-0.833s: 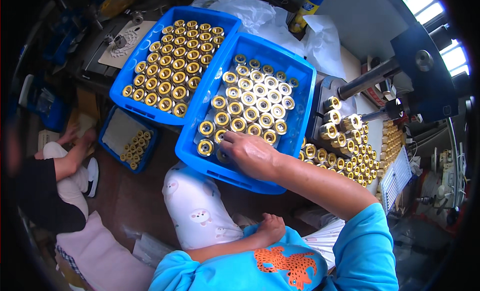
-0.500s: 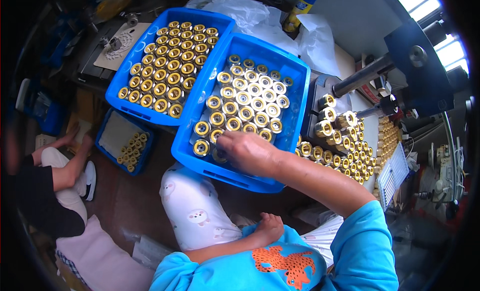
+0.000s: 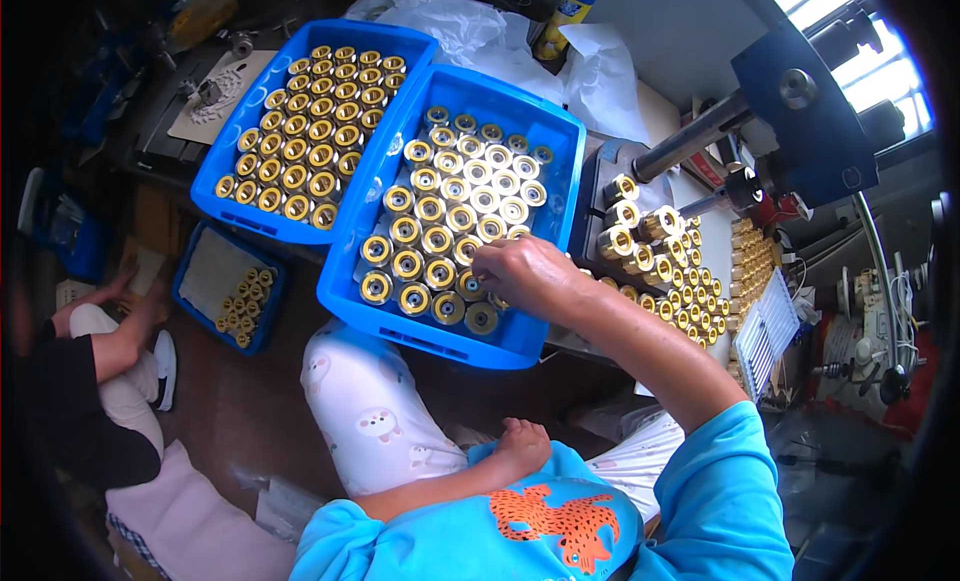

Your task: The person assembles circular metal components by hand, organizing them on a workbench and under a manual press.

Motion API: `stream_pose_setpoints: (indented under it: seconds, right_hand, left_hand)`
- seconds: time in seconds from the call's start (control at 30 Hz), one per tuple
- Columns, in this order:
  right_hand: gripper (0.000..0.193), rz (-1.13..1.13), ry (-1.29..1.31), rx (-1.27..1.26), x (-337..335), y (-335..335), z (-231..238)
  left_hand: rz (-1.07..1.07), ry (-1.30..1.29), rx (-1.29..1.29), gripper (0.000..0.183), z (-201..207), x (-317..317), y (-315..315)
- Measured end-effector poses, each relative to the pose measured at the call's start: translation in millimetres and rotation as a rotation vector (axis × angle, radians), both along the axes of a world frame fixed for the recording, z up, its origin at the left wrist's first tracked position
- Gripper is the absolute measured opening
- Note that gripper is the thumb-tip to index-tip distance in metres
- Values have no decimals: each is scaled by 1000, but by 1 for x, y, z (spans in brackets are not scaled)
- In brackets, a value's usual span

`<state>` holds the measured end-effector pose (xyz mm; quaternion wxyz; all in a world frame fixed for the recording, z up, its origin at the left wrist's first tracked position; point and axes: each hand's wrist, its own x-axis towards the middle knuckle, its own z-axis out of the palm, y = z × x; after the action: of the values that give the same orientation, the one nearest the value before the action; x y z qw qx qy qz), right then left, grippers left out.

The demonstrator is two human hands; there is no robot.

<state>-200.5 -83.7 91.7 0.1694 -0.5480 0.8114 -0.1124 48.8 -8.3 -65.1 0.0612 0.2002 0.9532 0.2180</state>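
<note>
Over the front right part of a blue plastic tray [image 3: 430, 345], my right hand [image 3: 532, 275] reaches down with its fingers bent together. The fingertips are closed on a brass fitting among the standing ones, mostly hidden by the hand. Rows of round, hollow brass fittings [image 3: 438, 273] with gold rims stand upright in this tray, several of them in its front row. My left hand [image 3: 522, 445] rests against my lap below the tray, its fingers curled in, with nothing seen in it.
A second blue tray [image 3: 272, 224] of fittings adjoins on the left. At right stands a machine with a metal column [image 3: 692, 137], beside stacked fittings [image 3: 690, 299]. Lower left, another person [image 3: 100, 381] sits by a small blue bin [image 3: 205, 316]. A spray can [image 3: 566, 19] stands behind.
My right hand has moved right along the tray, uncovering fittings in the front row. The whole view has shifted slightly. My left hand stays on my lap.
</note>
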Motion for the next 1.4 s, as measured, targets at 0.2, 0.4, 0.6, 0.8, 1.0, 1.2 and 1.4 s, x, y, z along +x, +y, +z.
stream_pose_setpoints:
  seconds: [0.2,0.4,0.6,0.8,1.0,1.2,1.4]
  right_hand:
    - [8,21,-37,-28,2,-7,-11]
    - [13,0,-1,97,6,-9,-4]
    - [12,44,42,-37,8,-7,-6]
    - [10,45,1,-22,9,-5,-3]
    - [11,-13,44,39,8,-6,-7]
    - [11,25,10,25,8,-6,-4]
    - [16,47,34,32,8,-7,-5]
  left_hand:
    - [42,69,72,25,-13,3,5]
    - [22,13,76,24,-10,1,3]
    - [17,10,71,26,-4,0,0]
    - [2,-58,89,28,-2,-1,-1]
    - [1,-73,71,29,2,-2,-2]
    - [-17,-93,50,28,7,-3,-4]
    - [17,-77,86,26,-3,-2,0]
